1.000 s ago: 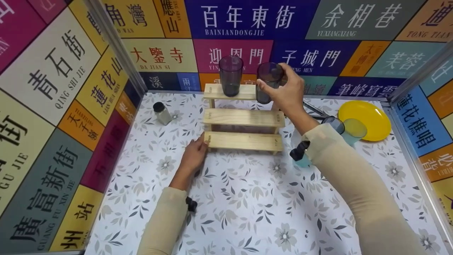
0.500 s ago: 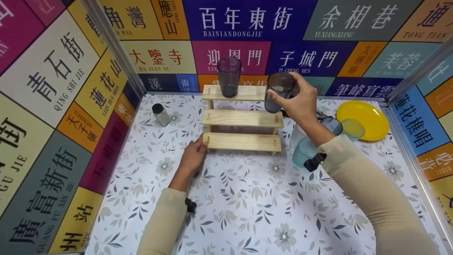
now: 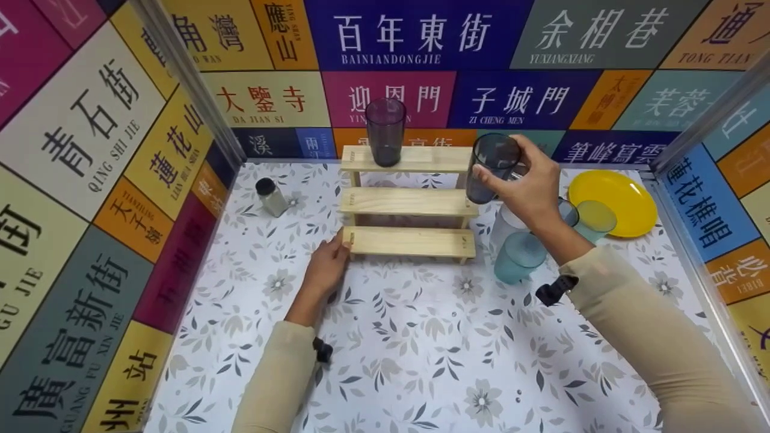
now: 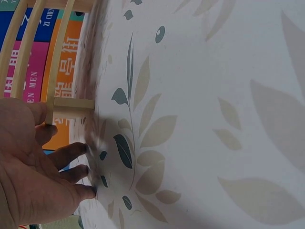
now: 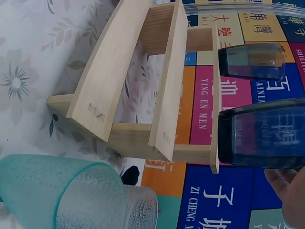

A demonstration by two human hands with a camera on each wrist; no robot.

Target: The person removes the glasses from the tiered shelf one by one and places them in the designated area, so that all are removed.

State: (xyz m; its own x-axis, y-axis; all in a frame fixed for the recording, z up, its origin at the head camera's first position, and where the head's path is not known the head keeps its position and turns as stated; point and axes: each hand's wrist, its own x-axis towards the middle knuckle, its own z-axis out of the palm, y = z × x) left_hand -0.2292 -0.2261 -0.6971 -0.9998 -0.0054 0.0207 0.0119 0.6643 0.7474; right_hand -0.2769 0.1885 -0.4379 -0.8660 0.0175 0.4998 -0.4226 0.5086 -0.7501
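Observation:
My right hand [image 3: 532,186] holds a dark, see-through tumbler [image 3: 494,157] between thumb and fingers, slightly tilted, at the right end of a three-step wooden rack [image 3: 409,201]. In the right wrist view, the base of this tumbler [image 5: 262,136] overlaps the top step's edge. A second dark tumbler [image 3: 386,135] stands upright on the top step, left of centre. My left hand [image 3: 328,264] pinches the left end of the lowest step with thumb and forefinger. In the left wrist view, the other fingers [image 4: 71,155] reach down close to the tabletop.
A teal cup [image 3: 520,258] and a clear cup [image 3: 504,227] stand right of the rack. Behind my right wrist are a yellowish cup [image 3: 595,219] and a yellow plate [image 3: 625,198]. A black-capped jar [image 3: 272,198] is at left. Printed panels [image 3: 385,36] wall the table in.
My right hand has carried the tumbler rightward and lower in the head view, from over the top step to its right end. My left hand has stayed at the rack.

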